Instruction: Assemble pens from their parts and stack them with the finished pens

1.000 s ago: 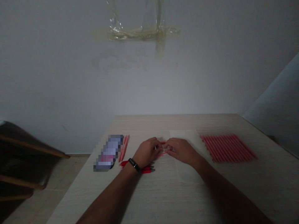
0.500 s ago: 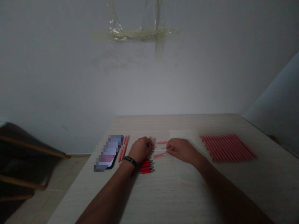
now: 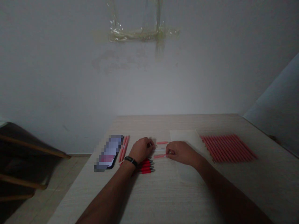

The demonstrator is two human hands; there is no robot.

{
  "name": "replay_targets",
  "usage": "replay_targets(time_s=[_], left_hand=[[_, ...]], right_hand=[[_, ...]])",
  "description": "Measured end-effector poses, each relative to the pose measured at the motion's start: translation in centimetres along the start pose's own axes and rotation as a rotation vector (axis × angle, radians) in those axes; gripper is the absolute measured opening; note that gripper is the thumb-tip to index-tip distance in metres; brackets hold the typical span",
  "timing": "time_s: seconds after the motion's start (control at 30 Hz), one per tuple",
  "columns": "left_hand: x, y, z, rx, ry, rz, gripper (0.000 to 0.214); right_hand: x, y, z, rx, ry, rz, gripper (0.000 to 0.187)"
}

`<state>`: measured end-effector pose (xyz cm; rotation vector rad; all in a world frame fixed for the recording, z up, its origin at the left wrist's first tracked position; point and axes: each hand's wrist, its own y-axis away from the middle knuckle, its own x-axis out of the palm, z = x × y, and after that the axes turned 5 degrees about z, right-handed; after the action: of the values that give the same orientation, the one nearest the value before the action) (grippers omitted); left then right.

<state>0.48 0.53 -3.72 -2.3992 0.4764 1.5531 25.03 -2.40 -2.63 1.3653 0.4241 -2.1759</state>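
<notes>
My left hand (image 3: 142,149), with a dark band at the wrist, is closed in a pinch at the left end of a thin white stick (image 3: 160,150), which looks like a pen refill. Opposite it, my right hand (image 3: 181,152) has curled fingers, their tips meeting the right end of a short pink pen piece (image 3: 159,156). What lies inside those fingers is hidden. A second pink piece (image 3: 162,143) rests on the table just beyond the white stick. Several red pen parts with dark tips (image 3: 146,170) lie side by side below my left hand, partly covered by it.
A phone (image 3: 109,152), blurred out, lies at the left, with pink pens (image 3: 124,148) beside it. At the right, many pink pens (image 3: 230,148) form a neat row. A pale sheet (image 3: 184,134) lies under my right hand. The wall (image 3: 149,84) stands behind the table (image 3: 158,199).
My right hand has shifted slightly down and left, from the white stick's end toward the nearer pink piece. My left hand has barely moved.
</notes>
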Motion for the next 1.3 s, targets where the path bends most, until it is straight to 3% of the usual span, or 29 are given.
replay_targets(time_s=[0.27,0.63,1.3], left_hand=[[0.1,-0.1,0.2,-0.005,0.022,-0.010,0.019],[-2.4,-0.2,1.5,-0.123,0.028,-0.125,0.023],[-1.5,-0.4,1.8,-0.088,0.027,-0.095,0.019]], right_hand=[[-0.1,-0.1,0.1,-0.003,-0.004,-0.011,0.006],[-2.1,0.8,-4.2,0.137,0.042,-0.272,0.010],[-1.8,0.5,-4.4,0.109,0.037,-0.232,0.010]])
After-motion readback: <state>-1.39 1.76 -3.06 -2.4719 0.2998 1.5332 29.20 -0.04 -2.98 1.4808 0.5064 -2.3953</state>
